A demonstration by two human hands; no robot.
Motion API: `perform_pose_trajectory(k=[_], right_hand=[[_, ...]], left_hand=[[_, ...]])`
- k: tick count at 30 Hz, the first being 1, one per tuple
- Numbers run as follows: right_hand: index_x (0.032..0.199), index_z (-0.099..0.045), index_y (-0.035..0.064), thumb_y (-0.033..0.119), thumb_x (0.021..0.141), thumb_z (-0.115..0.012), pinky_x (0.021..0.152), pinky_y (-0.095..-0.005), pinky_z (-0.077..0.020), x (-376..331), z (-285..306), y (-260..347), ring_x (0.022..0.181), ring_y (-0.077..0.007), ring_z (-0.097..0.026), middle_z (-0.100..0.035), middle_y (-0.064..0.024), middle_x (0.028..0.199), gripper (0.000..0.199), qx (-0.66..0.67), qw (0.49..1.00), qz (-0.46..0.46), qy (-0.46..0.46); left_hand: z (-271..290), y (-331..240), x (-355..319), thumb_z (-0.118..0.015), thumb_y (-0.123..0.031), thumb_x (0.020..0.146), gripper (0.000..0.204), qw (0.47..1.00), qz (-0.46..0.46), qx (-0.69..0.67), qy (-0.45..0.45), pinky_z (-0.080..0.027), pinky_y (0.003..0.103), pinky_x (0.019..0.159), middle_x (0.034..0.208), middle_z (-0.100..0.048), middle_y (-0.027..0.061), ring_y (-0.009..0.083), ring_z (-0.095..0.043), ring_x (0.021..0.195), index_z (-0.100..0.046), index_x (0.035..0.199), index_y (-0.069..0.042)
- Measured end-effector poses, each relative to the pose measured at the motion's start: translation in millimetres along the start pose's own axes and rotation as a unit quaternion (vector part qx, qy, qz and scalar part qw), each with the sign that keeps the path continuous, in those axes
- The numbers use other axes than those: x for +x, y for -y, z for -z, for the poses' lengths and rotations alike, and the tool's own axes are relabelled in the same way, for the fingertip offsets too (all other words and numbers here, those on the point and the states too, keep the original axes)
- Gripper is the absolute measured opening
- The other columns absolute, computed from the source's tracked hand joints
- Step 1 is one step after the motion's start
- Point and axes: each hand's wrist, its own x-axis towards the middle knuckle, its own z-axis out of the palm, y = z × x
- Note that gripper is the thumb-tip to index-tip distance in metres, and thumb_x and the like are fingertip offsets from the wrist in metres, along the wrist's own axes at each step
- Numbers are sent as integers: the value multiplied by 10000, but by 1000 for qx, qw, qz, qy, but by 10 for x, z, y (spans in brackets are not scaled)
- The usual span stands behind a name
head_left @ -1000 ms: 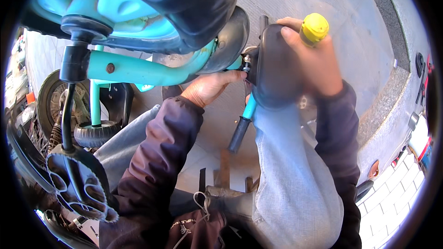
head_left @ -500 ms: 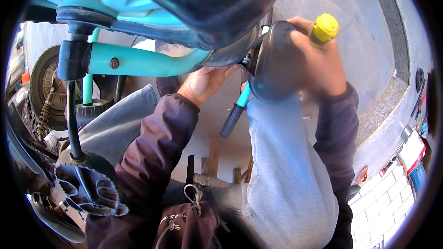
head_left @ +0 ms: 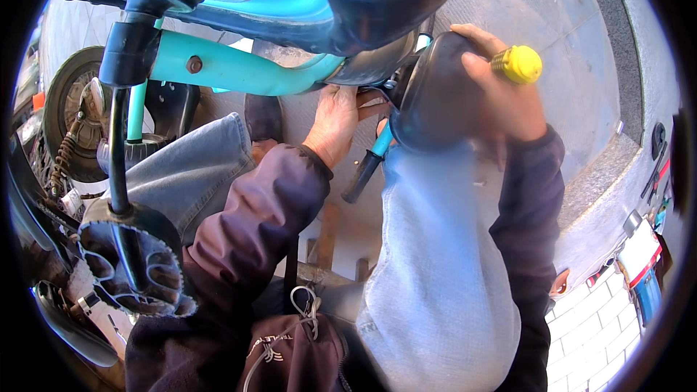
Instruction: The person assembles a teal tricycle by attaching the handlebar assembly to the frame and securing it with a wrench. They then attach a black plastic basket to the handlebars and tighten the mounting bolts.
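Observation:
A teal tubular frame (head_left: pixel 225 65) with black parts crosses the upper part of the head view. My left hand (head_left: pixel 337 120) reaches up under its right end, fingers bent at a small metal bolt and dark bracket (head_left: pixel 390 84); what the fingertips pinch is hidden. My right hand (head_left: pixel 512 101), partly blurred, lies against a rounded black seat-like part (head_left: pixel 439 94). A yellow-handled tool (head_left: pixel 521 64) pokes out between its thumb and fingers; the tool's other end cannot be seen. Below the bracket, a teal bar with a black grip (head_left: pixel 363 174) slants down to the left.
A small wheel (head_left: pixel 72 116) with a coil spring stands at the left. Nearer, a black rod ends in a toothed round part (head_left: pixel 138 268). My jeans-clad leg (head_left: pixel 443 268) rises below the black part. A stone ledge (head_left: pixel 592 174) and hand tools (head_left: pixel 657 160) lie to the right.
The view has shifted slightly, so the teal frame sits higher. My left hand has moved up and right, closer to the bracket. The yellow handle has tilted and shifted a little right and down.

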Motion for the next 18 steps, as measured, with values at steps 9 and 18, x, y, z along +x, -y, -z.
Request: perform_pose_trajectory(k=[9,18], right_hand=[[1253,-596,-12,100,937,-583,1016,-300,-431,-65,59,-205,1126,-158,-580,-622,-69,1194,335,36,996,-64,56],[1207,-626,-10,78,949,-577,974,-289,-458,-117,-9,-267,1064,-130,-603,-662,-41,1108,277,-17,996,-86,22]], left_hand=[[-39,-8,64,-496,-500,1014,460,994,-19,97,-53,-584,354,617,802,-625,87,198,-643,628,-607,1025,-55],[32,60,-6,-452,-417,1044,382,991,64,111,-47,-579,329,680,788,-623,65,181,-651,688,-603,1027,-67]])
